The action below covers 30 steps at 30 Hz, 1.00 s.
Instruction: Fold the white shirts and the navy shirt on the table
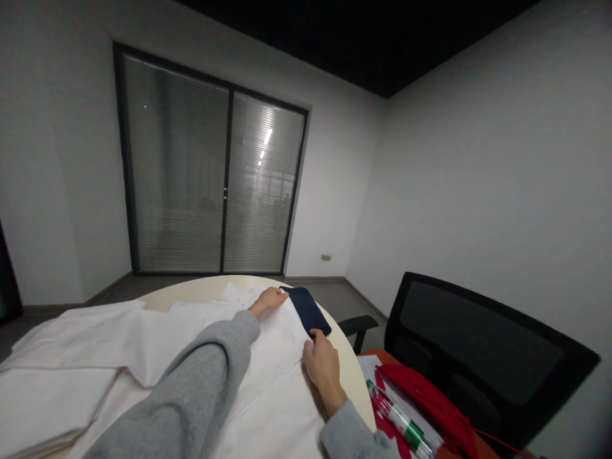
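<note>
A large white cloth (268, 389) covers much of the round table (362, 382), with a dark navy piece of cloth (306, 309) along its far right edge. Whether the two are sewn together I cannot tell. My left hand (271, 301) is closed in a pinch on the white cloth's edge, at the far corner of the navy piece. Closer to me, my right hand (322, 363) has thumb and finger bent in a pinch where the white cloth meets the navy piece's near corner. Its other fingers are curled and partly hidden.
Folded white cloth (48, 401) is stacked on the table's left side. At the right stands a black mesh-backed chair (449, 344). On its orange seat lie a red bag (425, 395) and a clear plastic bottle (404, 421) with a green label. Glass doors with blinds (182, 172) are beyond.
</note>
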Each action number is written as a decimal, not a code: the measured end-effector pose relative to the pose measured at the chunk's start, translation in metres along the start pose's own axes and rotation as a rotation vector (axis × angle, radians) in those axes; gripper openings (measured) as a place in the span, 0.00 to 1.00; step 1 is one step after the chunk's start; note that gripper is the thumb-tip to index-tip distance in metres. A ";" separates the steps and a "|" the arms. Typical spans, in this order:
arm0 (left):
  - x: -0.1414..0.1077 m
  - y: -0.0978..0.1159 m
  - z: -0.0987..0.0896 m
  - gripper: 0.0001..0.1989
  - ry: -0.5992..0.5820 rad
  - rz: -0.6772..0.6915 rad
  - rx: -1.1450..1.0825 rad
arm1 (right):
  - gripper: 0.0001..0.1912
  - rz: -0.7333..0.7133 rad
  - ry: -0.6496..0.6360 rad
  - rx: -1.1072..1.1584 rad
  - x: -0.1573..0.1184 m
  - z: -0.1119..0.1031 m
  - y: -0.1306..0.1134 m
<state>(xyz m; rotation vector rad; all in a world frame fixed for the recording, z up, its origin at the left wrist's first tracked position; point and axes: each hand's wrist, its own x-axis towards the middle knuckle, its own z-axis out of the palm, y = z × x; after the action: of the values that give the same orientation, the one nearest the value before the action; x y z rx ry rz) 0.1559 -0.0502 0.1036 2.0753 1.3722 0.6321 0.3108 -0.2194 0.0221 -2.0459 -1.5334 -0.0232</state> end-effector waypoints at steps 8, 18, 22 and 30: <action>0.013 0.001 0.031 0.16 -0.009 0.092 -0.115 | 0.25 -0.031 -0.035 -0.055 0.002 0.009 0.007; -0.042 -0.024 0.001 0.38 -0.043 0.222 0.285 | 0.27 -0.072 0.006 -0.146 -0.002 -0.004 0.001; -0.122 -0.027 -0.015 0.37 -0.163 0.342 0.443 | 0.27 -0.237 0.104 -0.165 -0.010 -0.014 -0.015; -0.329 -0.090 -0.051 0.38 -0.325 0.406 0.503 | 0.31 -0.618 -0.312 -0.109 -0.033 -0.003 -0.045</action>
<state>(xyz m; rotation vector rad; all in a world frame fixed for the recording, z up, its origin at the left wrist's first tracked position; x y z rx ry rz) -0.0560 -0.3171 0.0543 2.7475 0.9951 0.0817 0.2609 -0.2423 0.0324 -1.6257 -2.3553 -0.0266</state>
